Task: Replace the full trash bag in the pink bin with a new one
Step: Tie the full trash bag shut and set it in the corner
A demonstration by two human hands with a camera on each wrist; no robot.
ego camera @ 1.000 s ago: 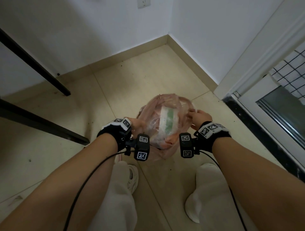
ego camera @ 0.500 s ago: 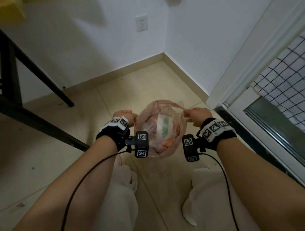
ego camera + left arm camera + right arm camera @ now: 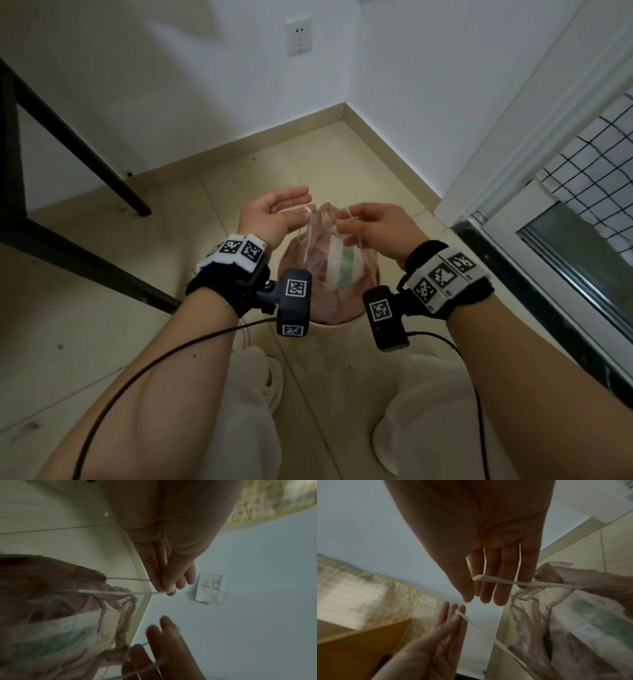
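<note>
A full pink translucent trash bag (image 3: 329, 263) sits in the pink bin (image 3: 329, 324) on the floor between my feet. White and green rubbish shows through it. Its mouth is gathered, and white drawstrings (image 3: 120, 593) run up to both hands. My left hand (image 3: 274, 219) is above the bag's left side with straight fingers, a drawstring loop hooked over one fingertip (image 3: 169, 591). My right hand (image 3: 373, 226) is above the bag's right side. Its thumb pinches the other drawstring (image 3: 498, 581) against the fingers.
A black table frame (image 3: 85, 270) slants across the floor at the left. The wall corner with its skirting lies just behind the bin, under a socket (image 3: 298, 36). A door frame and mesh panel (image 3: 582, 205) stand close on the right. A paper note (image 3: 211, 588) is stuck on the wall.
Both hands have let go of the bag's rim and risen above it, drawing the strings up and together. The bag's mouth has gathered.
</note>
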